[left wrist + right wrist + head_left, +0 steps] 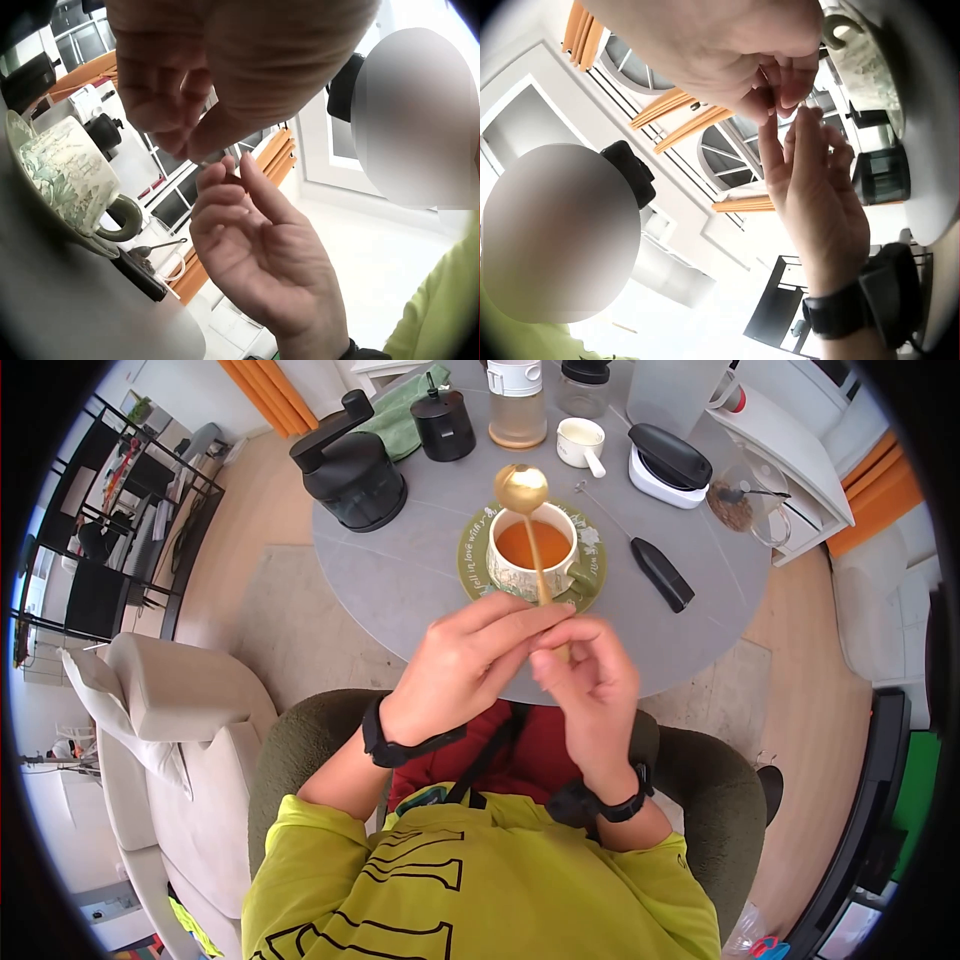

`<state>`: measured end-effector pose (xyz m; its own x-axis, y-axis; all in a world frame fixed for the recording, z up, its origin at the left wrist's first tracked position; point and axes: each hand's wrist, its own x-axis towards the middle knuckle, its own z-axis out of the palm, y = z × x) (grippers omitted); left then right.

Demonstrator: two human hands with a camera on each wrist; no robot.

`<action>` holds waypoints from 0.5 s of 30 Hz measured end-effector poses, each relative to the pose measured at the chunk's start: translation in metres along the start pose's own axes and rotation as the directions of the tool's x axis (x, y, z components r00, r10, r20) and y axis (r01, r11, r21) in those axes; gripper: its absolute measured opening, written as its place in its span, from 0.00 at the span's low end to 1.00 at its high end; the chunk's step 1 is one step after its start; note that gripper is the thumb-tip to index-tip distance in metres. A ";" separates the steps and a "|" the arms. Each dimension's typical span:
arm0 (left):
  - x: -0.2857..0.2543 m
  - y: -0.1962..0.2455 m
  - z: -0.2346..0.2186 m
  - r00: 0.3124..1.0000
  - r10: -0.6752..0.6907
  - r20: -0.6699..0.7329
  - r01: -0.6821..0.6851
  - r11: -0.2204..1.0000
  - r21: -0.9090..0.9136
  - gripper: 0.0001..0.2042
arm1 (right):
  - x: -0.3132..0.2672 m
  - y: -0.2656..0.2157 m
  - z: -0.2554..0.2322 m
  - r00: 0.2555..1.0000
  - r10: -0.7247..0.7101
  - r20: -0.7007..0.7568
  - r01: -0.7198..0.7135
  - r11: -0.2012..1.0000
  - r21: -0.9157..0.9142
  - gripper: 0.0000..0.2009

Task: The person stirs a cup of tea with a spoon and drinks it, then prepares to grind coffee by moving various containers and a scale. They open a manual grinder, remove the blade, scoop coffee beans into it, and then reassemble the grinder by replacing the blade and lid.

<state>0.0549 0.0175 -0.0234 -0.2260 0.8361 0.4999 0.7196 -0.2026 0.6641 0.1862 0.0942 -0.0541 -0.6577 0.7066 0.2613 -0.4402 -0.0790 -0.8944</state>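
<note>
A gold spoon point(522, 488) is held over a patterned cup point(510, 577), its bowl raised above the cup's far rim and its handle crossing over the cup toward me. Orange-brown liquid point(518, 550) fills much of the cup, which stands on a green saucer point(474, 567) with white lettering. My left hand point(465, 657) pinches the near end of the handle, fingers reaching across it from the left. From the right, my right hand point(597, 685) pinches the same end between thumb and fingers. In the left wrist view the fingertips of both hands meet, largely hiding the handle.
A black frother point(660, 573) lies right of the saucer. Behind stand a white small pot point(580, 444), a white-lidded glass point(517, 415), a black canister point(443, 428) and a black cranked device point(355, 480). A glass vessel point(735, 500) with brown contents sits at the right edge.
</note>
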 end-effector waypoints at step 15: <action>0.016 -0.058 -0.035 0.932 -0.363 -0.005 0.351 0.903 -0.248 0.07 | 0.033 0.013 -0.056 0.956 0.083 -0.281 -0.206 0.873 -0.442 0.18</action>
<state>-0.0129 0.0246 -0.0348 -0.4750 0.8502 0.2272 0.4073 -0.0164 0.9131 0.1930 0.1565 -0.0772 -0.4935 0.8666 0.0737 0.0210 0.0965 -0.9951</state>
